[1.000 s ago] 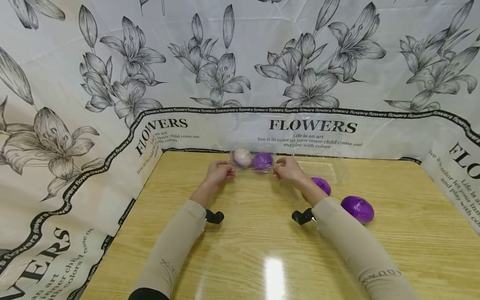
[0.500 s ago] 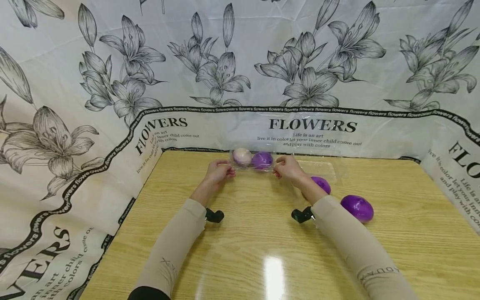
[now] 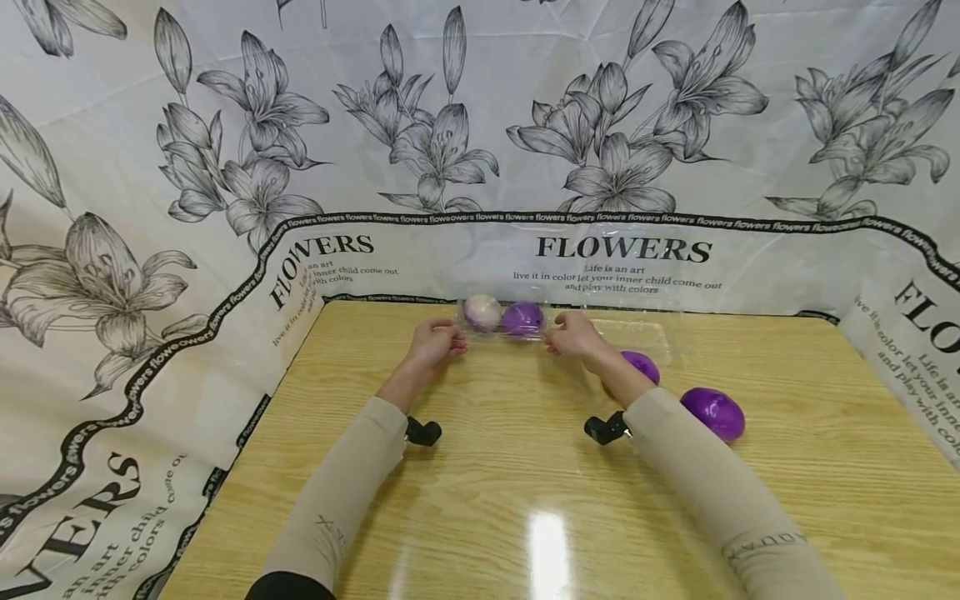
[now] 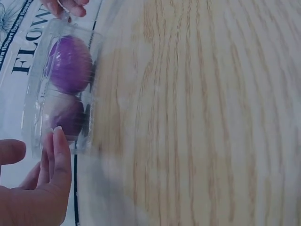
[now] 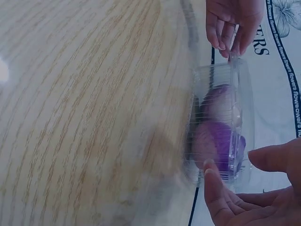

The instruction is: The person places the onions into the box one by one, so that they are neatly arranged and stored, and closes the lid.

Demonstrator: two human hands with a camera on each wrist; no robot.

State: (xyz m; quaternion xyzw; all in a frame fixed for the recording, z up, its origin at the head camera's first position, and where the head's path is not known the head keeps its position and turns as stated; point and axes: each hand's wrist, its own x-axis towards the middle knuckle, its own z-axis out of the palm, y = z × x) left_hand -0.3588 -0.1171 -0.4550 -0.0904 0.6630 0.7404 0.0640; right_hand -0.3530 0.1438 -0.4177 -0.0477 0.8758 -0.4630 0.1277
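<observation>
A clear plastic clamshell box lies at the back of the table with two onion-like round things inside. One is cream and purple, the other purple. Its lid looks lowered, though the clear plastic makes this hard to judge. My left hand is at the left end of the box, fingers fairly straight against it, thumb apart, as the left wrist view shows. At the right end is my right hand, with fingertips touching the plastic and the thumb spread away.
Behind my right forearm stands a second clear clamshell box. Two glossy purple onion-like things lie to the right: a partly hidden one and a nearer one. Flower-printed cloth hangs along the back and sides of the wooden table.
Both hands stay at the ends of the box, their fingers slightly loosened. The box and its contents look almost unchanged; the whole view has shifted a little.
</observation>
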